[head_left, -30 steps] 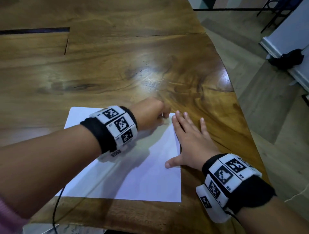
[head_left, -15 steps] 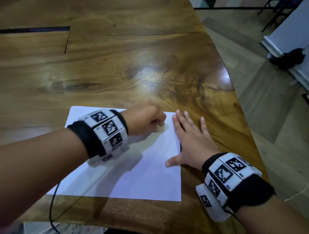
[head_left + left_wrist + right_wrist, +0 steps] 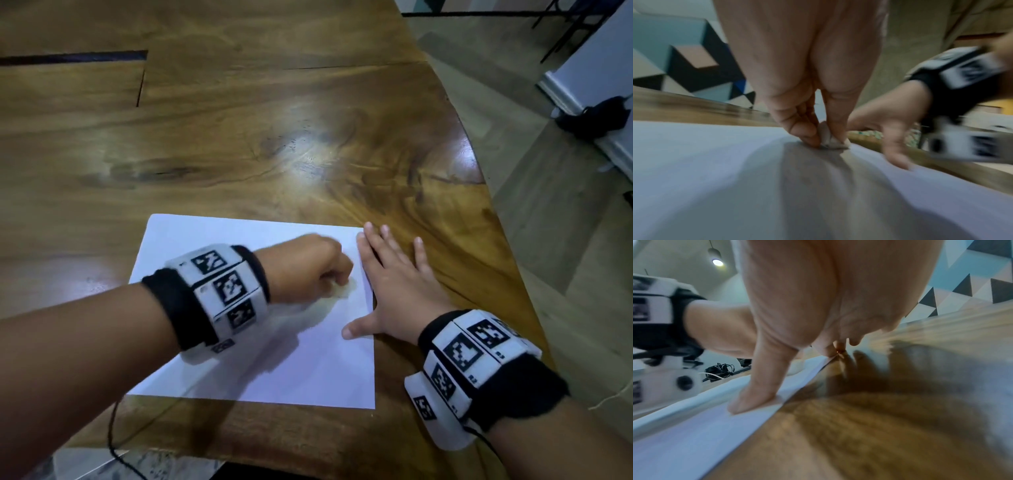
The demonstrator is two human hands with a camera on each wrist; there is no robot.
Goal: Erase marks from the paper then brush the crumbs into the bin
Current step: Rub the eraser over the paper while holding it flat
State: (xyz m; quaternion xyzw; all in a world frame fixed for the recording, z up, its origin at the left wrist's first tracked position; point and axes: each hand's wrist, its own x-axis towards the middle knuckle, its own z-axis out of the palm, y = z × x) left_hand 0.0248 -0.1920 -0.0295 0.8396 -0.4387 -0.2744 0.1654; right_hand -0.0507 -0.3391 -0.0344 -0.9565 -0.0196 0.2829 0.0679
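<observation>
The wooden tabletop [image 3: 239,137] fills most of the head view, glossy and dark-grained, with its curved edge falling away to the floor on the right. A white sheet of paper [image 3: 274,370] lies flat on it near the person, its right edge close to the tabletop's curve. No marks or crumbs can be made out on the sheet; the pictures are too blurred there to tell.

The right hand [image 3: 397,284] lies flat across the paper's right edge, fingers straight and spread, released and gripping nothing. Its thumb presses on the sheet while the other fingers reach onto the bare wood beyond the paper's far right corner.

The left hand [image 3: 305,267] is clenched over the upper right part of the paper, just beside the right hand. In the left wrist view its thumb and fingertips pinch a small whitish eraser [image 3: 833,141], whose lower end touches the sheet. Both wrists wear black bands with white marker blocks.
</observation>
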